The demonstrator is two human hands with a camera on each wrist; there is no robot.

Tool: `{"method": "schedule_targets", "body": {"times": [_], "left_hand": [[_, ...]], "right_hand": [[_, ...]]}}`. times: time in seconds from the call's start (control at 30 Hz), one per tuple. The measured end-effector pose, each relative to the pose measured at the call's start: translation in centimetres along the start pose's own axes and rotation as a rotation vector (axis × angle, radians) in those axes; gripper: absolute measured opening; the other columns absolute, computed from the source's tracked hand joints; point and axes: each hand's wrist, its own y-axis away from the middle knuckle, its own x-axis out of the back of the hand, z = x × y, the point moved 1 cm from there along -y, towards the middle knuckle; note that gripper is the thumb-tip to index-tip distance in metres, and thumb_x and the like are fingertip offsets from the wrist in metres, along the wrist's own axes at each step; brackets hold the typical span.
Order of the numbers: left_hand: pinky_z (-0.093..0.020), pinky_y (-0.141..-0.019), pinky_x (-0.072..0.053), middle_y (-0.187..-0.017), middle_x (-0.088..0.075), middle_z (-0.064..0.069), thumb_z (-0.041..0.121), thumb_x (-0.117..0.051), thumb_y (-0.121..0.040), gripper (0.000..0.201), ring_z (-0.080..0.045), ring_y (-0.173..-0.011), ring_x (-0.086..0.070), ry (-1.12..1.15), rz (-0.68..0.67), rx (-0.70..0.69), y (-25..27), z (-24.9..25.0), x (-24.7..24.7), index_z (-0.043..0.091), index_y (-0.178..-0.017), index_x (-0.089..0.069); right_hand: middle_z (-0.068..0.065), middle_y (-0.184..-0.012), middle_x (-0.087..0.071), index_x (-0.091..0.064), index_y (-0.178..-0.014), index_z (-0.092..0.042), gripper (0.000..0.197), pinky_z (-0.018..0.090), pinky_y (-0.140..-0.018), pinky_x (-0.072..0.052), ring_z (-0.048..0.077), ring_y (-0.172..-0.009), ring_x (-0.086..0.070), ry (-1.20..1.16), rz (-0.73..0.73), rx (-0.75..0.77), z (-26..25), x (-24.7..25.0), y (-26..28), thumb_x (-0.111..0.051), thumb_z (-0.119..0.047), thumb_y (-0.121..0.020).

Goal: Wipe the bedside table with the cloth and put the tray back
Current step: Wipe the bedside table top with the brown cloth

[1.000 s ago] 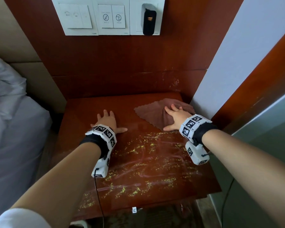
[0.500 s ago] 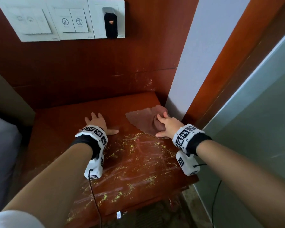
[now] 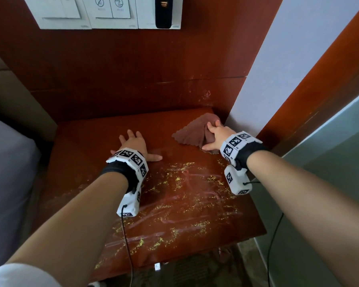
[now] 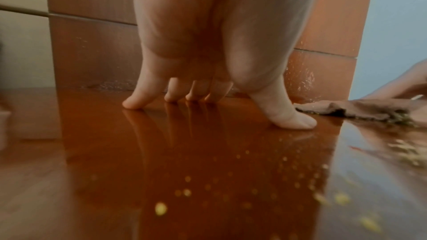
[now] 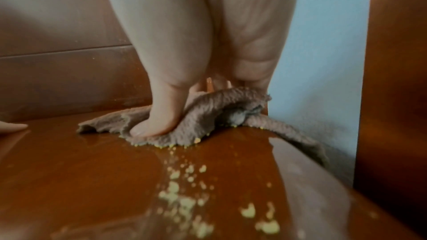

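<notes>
The brown cloth [image 3: 189, 135] lies bunched at the back right corner of the red-brown bedside table [image 3: 87, 154], against the white wall. My right hand [image 3: 214, 135] grips it, the thumb [image 5: 159, 116] pressing a fold [image 5: 208, 116] down while the fingers curl behind the raised part. My left hand [image 3: 133, 143] rests flat on the tabletop left of the cloth, fingers spread [image 4: 208, 87] and holding nothing. The cloth's edge [image 4: 360, 109] shows beside its thumb. Yellow crumbs and wet streaks [image 3: 184, 183] cover the table's front half. No tray is in view.
A wooden back panel [image 3: 133, 79] with a white switch plate [image 3: 104, 13] rises behind the table. A white wall [image 3: 278, 69] closes the right side and a bed [image 3: 8, 172] lies to the left. Wrist cables hang over the front edge.
My right hand has pushed the cloth into the back right corner and gathered it from flat into a bunch. My left hand has stayed flat in the same spot.
</notes>
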Motion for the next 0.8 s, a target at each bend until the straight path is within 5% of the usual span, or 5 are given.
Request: {"method": "schedule_targets", "body": {"times": [0.3, 0.8], "left_hand": [[-0.059, -0.114, -0.022, -0.159, 0.01, -0.014, 0.059, -0.07, -0.069, 0.122, -0.041, -0.145, 0.004, -0.005, 0.009, 0.006, 0.0, 0.2, 0.1, 0.008, -0.151, 0.004], [-0.049, -0.115, -0.025, -0.158, -0.003, -0.018, 0.061, -0.062, -0.077, 0.108, -0.041, -0.145, -0.01, -0.118, 0.065, 0.006, 1.5, 0.7, 0.1, 0.006, -0.151, -0.007]], "right_hand": [[0.008, -0.158, 0.022, 0.014, -0.152, -0.02, 0.097, 0.048, -0.119, -0.012, 0.038, -0.147, 0.005, 0.02, -0.072, -0.029, 0.0, -1.5, 0.9, -0.053, -0.053, -0.089], [0.009, -0.158, 0.021, 0.013, -0.151, -0.015, 0.095, 0.052, -0.118, -0.016, 0.04, -0.146, 0.007, 0.053, -0.095, 0.007, 1.1, -5.3, 6.8, -0.049, -0.054, -0.091]]}}
